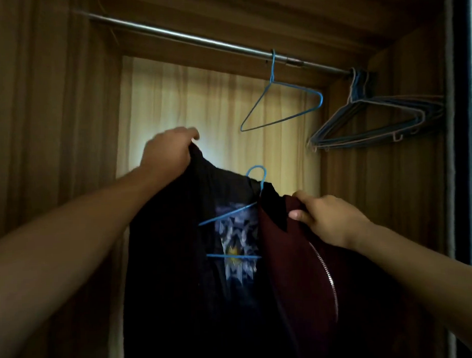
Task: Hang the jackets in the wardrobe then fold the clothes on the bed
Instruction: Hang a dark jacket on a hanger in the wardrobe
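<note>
The jacket (163,261) is held up in front of the open wardrobe (53,105), below the rail (187,37). Its long axis runs straight down, collar uppermost, and its open front and patterned lining face the person. The left hand (167,151) has its grip curled round the raised collar edge. The right hand (327,218) pinches the maroon front panel beside the zip, and the blue wire hanger (233,256) inside has its hook pointing up.

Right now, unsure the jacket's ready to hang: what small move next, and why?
Probably lower the left hand to settle the jacket onto the blue hanger inside: it holds the shoulder above the hanger's arm, and the hook is below the rod.
</note>
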### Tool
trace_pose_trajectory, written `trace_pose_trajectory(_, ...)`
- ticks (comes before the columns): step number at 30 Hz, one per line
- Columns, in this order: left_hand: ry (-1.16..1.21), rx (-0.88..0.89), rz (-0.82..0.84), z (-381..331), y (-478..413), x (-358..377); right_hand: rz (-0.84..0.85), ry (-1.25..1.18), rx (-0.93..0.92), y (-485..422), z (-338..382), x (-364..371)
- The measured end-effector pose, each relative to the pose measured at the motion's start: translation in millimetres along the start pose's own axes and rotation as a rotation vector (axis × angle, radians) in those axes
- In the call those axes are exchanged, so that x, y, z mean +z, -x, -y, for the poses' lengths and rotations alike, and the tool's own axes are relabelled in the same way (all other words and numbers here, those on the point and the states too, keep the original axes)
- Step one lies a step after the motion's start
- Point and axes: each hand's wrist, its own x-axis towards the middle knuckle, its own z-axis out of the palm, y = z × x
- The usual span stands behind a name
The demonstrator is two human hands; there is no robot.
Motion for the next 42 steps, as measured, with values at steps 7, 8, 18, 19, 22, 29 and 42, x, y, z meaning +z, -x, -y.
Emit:
trace_pose_trajectory(7, 0.600, -0.178, -0.118, -107, 13, -11, -0.356, -0.154, 0.169, 12, -5, -28)
trace_pose_trajectory(8, 0.731, -0.233, -0.061, -123, 26, 1, -0.384, -0.166, 0.181, 13, -6, -31)
trace_pose_trajectory(18, 0.999, 0.108, 0.175, -150, 103, 90, -0.407, -0.191, 0.247, 60, -25, -27)
trace_pose_trajectory(19, 0.841, 0.246, 0.096, -146, 104, 95, -0.411, -0.197, 0.257, 63, -28, -27)
trace_pose_trajectory(22, 0.342, 0.269, -0.145, -140, 98, 111, -0.423, -0.221, 0.265, 68, -35, -32)
trace_pose_trajectory(29, 0.357, -0.008, 0.278, -144, 52, 143, -0.396, -0.153, 0.307, 68, -58, -56)
trace_pose_trajectory(42, 0.554, -0.030, 0.201, -188, -81, 214, -0.282, 0.357, 0.308, -42, -105, -111)
